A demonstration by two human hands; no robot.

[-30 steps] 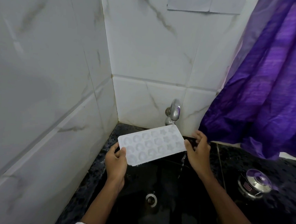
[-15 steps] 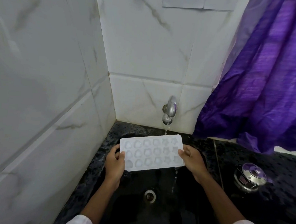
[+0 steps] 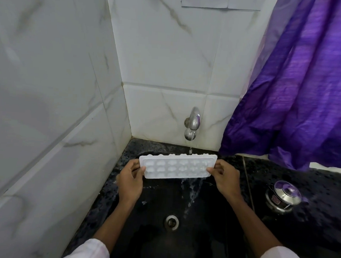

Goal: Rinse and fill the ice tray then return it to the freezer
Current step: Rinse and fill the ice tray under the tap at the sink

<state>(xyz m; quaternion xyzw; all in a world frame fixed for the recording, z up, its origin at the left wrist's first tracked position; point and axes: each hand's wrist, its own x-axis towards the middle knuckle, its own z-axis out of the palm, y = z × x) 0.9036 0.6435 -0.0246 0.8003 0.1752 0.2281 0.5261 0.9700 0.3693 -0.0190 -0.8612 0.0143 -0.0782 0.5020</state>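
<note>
White ice tray (image 3: 176,168), ends pinched by left hand (image 3: 129,181), right hand (image 3: 225,179)

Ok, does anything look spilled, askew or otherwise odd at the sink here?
Only the ice tray: held by the left hand and right hand under the running tap, it is tipped, and water runs off its near right edge into the black sink. That suits rinsing; nothing looks damaged.
</note>
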